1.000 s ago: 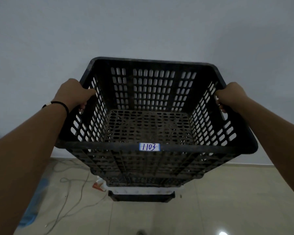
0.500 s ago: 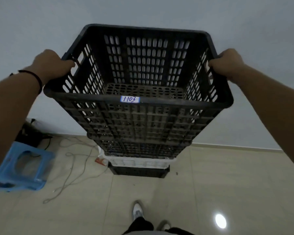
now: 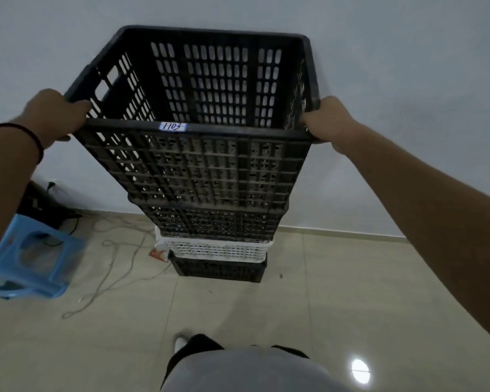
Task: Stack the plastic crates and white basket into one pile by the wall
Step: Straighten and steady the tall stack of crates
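A tall pile stands against the grey wall. On top is a black slatted crate [image 3: 198, 165] with a small label reading 1103 on its near rim. My left hand [image 3: 55, 114] grips its near left corner and my right hand [image 3: 327, 120] grips its near right corner. Below it sits a second black crate [image 3: 215, 222], then the white basket [image 3: 215, 248], then a low black crate [image 3: 218, 268] on the floor. I cannot tell whether the top crate rests fully on the one beneath.
A blue plastic stool [image 3: 31, 258] lies on the tiled floor at the left. Loose cords [image 3: 111, 267] trail between it and the pile, by a small orange packet [image 3: 159, 254]. A dark object [image 3: 40, 205] sits by the wall. My legs [image 3: 238, 363] are below.
The view has pulled back and tipped down from the pile. Both hands have slid from the crate's side handles to its near corners, and the pile beneath shows more.
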